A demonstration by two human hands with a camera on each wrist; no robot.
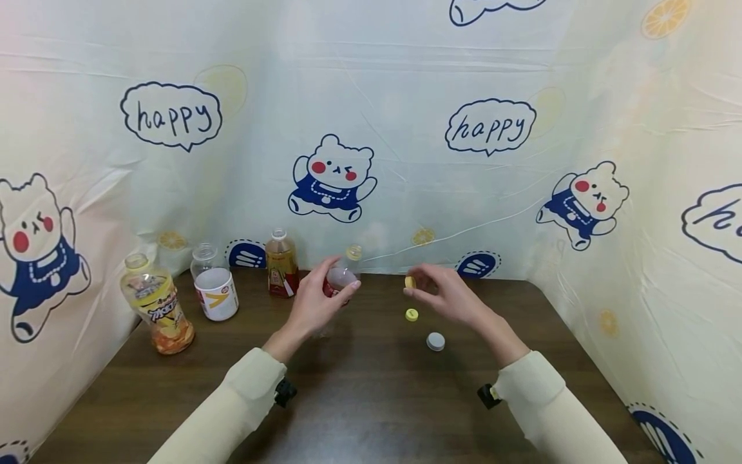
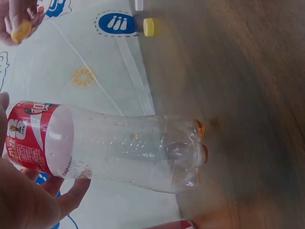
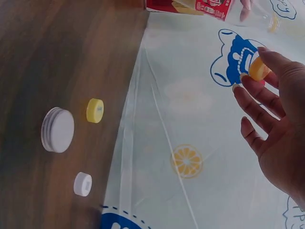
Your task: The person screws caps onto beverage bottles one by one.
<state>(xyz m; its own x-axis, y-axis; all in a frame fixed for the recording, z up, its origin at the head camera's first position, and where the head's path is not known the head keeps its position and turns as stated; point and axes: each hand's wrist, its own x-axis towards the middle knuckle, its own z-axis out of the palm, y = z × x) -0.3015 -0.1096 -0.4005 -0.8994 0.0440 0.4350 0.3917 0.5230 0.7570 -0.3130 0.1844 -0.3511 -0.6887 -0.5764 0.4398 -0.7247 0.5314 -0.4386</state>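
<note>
My left hand (image 1: 315,299) grips a clear plastic bottle (image 2: 128,148) around its red label. The bottle is upright, with its capless mouth upward and a little amber liquid at its foot. To its right, my right hand (image 1: 446,293) pinches an orange-yellow bottle cap (image 3: 259,69) between thumb and fingers, apart from the bottle. Below that hand on the table lie a yellow cap (image 1: 411,314) and a wide white lid (image 1: 435,341). The right wrist view also shows a small white cap (image 3: 83,184) near them.
Capless containers stand at the left: a yellow-labelled bottle (image 1: 159,309), a clear jar (image 1: 216,293) with a white label, and an amber drink bottle (image 1: 282,264). Behind the dark wooden table (image 1: 377,399) hangs a printed curtain (image 1: 400,200), which also runs along both sides.
</note>
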